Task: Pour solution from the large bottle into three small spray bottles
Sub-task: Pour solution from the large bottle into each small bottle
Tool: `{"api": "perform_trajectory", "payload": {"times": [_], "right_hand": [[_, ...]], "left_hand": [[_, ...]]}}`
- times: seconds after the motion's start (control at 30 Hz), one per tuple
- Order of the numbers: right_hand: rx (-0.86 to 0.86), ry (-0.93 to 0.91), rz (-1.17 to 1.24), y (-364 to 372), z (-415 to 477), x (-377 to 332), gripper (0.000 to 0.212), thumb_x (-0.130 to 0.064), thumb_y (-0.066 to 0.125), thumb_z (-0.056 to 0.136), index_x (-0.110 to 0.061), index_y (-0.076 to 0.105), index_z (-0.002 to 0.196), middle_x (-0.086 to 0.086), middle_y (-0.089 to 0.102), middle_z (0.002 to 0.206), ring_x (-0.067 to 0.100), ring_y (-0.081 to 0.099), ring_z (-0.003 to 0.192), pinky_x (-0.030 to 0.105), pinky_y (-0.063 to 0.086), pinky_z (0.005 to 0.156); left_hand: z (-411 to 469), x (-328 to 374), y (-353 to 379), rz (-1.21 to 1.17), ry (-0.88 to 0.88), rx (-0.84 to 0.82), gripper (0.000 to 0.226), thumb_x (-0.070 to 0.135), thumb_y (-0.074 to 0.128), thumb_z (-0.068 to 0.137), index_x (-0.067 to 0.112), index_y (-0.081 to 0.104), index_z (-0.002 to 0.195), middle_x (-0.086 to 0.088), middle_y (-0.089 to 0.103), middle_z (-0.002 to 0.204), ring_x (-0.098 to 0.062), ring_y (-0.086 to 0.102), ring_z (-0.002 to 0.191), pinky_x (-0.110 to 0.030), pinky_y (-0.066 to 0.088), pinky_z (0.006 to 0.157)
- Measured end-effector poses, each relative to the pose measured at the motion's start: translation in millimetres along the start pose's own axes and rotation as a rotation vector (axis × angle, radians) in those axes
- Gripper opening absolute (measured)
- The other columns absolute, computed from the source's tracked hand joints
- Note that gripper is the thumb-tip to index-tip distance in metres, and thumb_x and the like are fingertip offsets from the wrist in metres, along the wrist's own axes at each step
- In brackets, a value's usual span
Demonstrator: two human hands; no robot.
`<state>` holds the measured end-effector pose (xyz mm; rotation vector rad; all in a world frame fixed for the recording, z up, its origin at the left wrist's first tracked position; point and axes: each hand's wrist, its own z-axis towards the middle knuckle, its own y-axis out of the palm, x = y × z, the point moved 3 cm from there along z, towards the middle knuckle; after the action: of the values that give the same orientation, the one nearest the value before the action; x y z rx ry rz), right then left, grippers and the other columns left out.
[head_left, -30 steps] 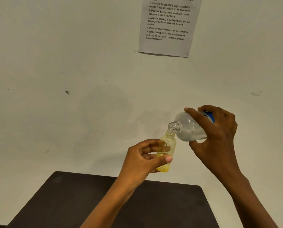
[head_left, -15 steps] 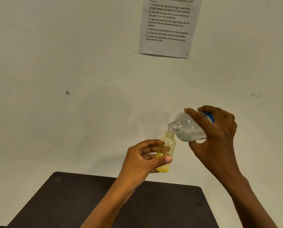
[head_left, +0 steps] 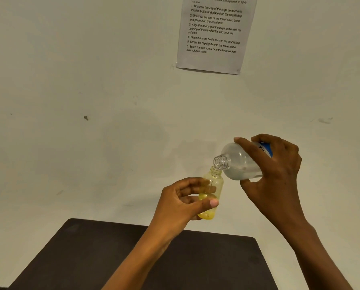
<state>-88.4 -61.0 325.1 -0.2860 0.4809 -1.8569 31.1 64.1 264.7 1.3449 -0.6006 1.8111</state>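
Observation:
My left hand [head_left: 181, 203] holds a small yellow bottle [head_left: 213, 185] upright in the air, thumb in front and fingers behind it; its cap is off and its lower part holds liquid. My right hand [head_left: 273, 174] grips the large clear bottle [head_left: 239, 162] with a blue label, tilted on its side. The large bottle's open mouth sits right over the small bottle's neck. Both bottles are held above the far edge of the table. No other small bottles or caps are in view.
A dark brown table [head_left: 87, 258] fills the lower part of the view, its far edge against a pale wall. A printed instruction sheet [head_left: 214, 34] hangs on the wall above the hands.

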Motion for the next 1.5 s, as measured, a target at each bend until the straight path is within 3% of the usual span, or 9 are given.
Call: {"api": "perform_trajectory", "payload": {"times": [0.7, 1.2, 1.37, 1.5], "right_hand": [[0.003, -0.005, 0.007, -3, 0, -3, 0.087, -0.001, 0.084, 0.052, -0.030, 0.044, 0.124, 0.015, 0.053, 0.118, 0.028, 0.033, 0.114, 0.036, 0.027, 0.091], [0.021, -0.017, 0.003, -7, 1, -6, 0.082, -0.001, 0.085, 0.051, -0.024, 0.051, 0.123, 0.016, 0.053, 0.117, 0.029, 0.033, 0.113, 0.037, 0.027, 0.090], [0.019, -0.017, 0.005, -10, 2, -8, 0.085, -0.001, 0.084, 0.052, -0.027, 0.047, 0.123, 0.015, 0.053, 0.118, 0.029, 0.033, 0.113, 0.036, 0.026, 0.090], [0.014, -0.017, 0.002, -11, 1, -9, 0.087, -0.001, 0.084, 0.051, -0.029, 0.045, 0.124, 0.015, 0.053, 0.118, 0.028, 0.033, 0.113, 0.037, 0.027, 0.091]], "left_hand": [[-3, 1, 0, 0.008, -0.024, 0.009, 0.035, 0.016, 0.078, 0.068, 0.030, 0.066, 0.097, 0.006, 0.071, 0.099, -0.014, 0.070, 0.087, -0.027, 0.059, 0.066], [-6, 7, 0, 0.001, -0.009, 0.014, 0.034, 0.014, 0.078, 0.068, 0.030, 0.065, 0.096, 0.007, 0.070, 0.095, -0.011, 0.070, 0.084, -0.023, 0.057, 0.061], [-8, 9, 0, -0.001, -0.005, 0.009, 0.032, 0.014, 0.079, 0.066, 0.032, 0.066, 0.090, 0.013, 0.071, 0.084, -0.009, 0.070, 0.080, -0.024, 0.057, 0.061], [-9, 9, 0, 0.003, -0.008, 0.007, 0.034, 0.014, 0.078, 0.067, 0.030, 0.066, 0.094, 0.010, 0.071, 0.091, -0.011, 0.070, 0.083, -0.026, 0.058, 0.063]]}}
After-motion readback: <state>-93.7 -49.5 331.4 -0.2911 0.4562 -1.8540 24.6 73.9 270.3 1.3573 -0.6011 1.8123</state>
